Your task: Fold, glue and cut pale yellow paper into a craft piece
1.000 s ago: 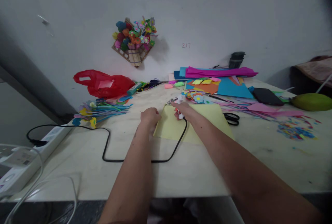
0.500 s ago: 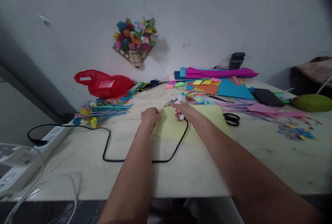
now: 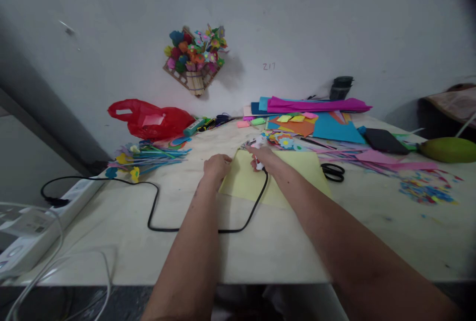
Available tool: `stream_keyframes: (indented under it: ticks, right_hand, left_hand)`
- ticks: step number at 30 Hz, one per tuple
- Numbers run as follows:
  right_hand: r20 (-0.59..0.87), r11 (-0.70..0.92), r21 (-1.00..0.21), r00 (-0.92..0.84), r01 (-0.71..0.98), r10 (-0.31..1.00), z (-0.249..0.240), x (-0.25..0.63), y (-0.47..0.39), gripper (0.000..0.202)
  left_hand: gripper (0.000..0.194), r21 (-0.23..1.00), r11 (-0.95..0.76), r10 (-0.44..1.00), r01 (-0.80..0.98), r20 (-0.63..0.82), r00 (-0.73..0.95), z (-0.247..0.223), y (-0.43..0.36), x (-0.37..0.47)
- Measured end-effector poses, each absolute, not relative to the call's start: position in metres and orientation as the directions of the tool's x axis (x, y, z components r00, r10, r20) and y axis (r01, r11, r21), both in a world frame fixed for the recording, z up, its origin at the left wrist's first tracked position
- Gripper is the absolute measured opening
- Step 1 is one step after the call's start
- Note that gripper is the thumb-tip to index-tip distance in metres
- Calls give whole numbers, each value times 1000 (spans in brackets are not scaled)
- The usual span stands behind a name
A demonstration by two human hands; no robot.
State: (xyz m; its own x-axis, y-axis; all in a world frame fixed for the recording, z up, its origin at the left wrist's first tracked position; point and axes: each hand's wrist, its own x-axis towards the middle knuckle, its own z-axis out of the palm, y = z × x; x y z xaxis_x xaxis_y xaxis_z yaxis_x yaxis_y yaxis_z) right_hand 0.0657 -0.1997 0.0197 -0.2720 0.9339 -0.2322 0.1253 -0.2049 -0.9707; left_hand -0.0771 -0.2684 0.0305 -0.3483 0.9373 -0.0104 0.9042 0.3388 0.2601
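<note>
My right hand [image 3: 262, 157] is closed around a white glue gun [image 3: 259, 162] with a bit of red on it. The tool's tip points away and to the left, over the far left corner of a pale yellow sheet of paper [image 3: 286, 182]. A black cord [image 3: 256, 204] runs from its handle across the table. At the sheet's left edge, my left hand [image 3: 216, 168] has its fingers curled in, seemingly pinching the paper; the fingertips are partly hidden.
Black-handled scissors [image 3: 333, 172] lie right of the sheet. Paper flowers [image 3: 284, 140] are just behind it, with more stemmed ones [image 3: 148, 160] on the left. A red bag [image 3: 148, 120], coloured papers [image 3: 336, 128], paper scraps [image 3: 426, 189] and a power strip [image 3: 80, 193] surround the work spot.
The view has shifted very slightly. Both hands stay almost where they were, the right one still around the glue gun at the sheet's far left corner.
</note>
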Motion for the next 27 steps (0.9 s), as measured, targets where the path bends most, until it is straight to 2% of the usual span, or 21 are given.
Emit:
stream_keyframes:
  ticks: [10,27]
  right_hand:
    - [-240,-217,-969,-255,114,937,19,65,-199,26]
    - [-224,-195,-974,-323,118,920,19,69,-201,27]
  left_hand:
    - [37,268,332,940,905,-17,-340,29,-268,-79]
    - [38,257,324,943,910,-18,-331,27,-266,-81]
